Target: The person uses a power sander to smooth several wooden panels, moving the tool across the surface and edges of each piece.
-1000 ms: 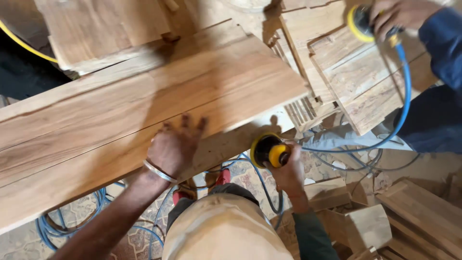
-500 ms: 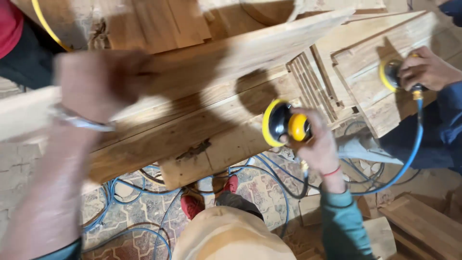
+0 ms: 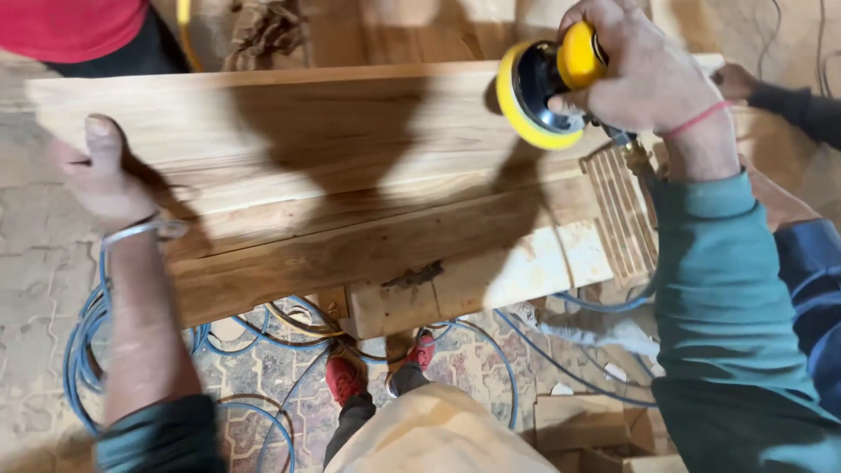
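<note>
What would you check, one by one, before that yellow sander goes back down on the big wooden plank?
1. Grip on the sander: ok, the right hand is wrapped round its body.
2. Sanding disc clear of the wood: ok, it is tilted up off the plank.
3. Plank steadied: ok, the left hand grips its left end, thumb on top.
4. Plank lying flat on its support: cannot tell, the underside is mostly hidden.
5. Hoses away from the feet: not ok, blue loops lie on the floor beside the red shoes.
6. Other people clear: cannot tell, another person's arm is close on the right.
</note>
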